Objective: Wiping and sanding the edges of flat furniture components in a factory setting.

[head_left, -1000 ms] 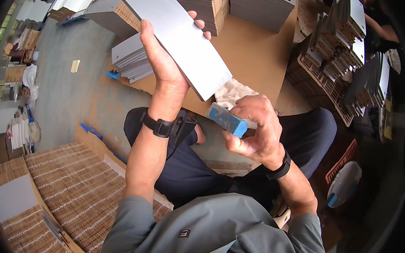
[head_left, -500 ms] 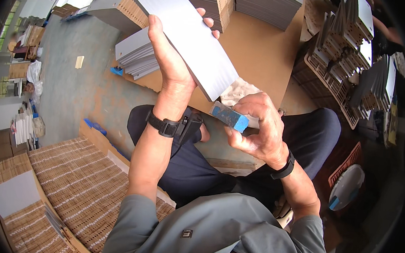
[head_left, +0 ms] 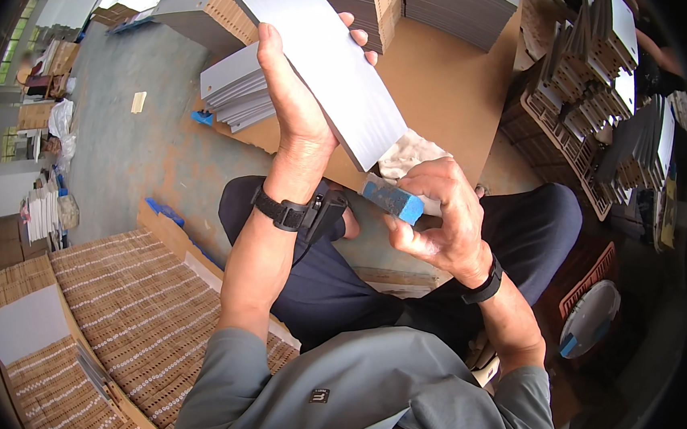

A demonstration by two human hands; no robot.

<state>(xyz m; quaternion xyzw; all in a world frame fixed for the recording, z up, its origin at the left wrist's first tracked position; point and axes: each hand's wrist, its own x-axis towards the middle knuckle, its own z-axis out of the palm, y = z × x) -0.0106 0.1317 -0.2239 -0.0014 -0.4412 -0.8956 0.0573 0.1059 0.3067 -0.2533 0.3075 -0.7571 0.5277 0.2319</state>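
Note:
A long grey board (head_left: 323, 60) slants across the upper middle, gripped along its edges by my left hand (head_left: 299, 110), thumb on the near side and fingertips over the far edge. Below the board's lower end, my right hand (head_left: 452, 219) pinches a small block (head_left: 394, 201), blue with a dark worn face, that looks like a sanding block. The block is close to the board's lower corner; whether they touch I cannot tell. A crumpled off-white cloth (head_left: 409, 154) shows behind the right hand, partly hidden by it.
Stacks of similar grey boards (head_left: 460, 10) stand on a brown sheet (head_left: 446, 85) ahead, with a smaller fanned pile (head_left: 238, 92) at its left. More boards rest on a plastic crate (head_left: 546, 146) at right. A woven-topped bench (head_left: 139, 303) lies at lower left, a white basin (head_left: 592, 319) at right.
The whole view has shifted very slightly. Both hands keep their grips, and the board and block hold almost the same place relative to each other.

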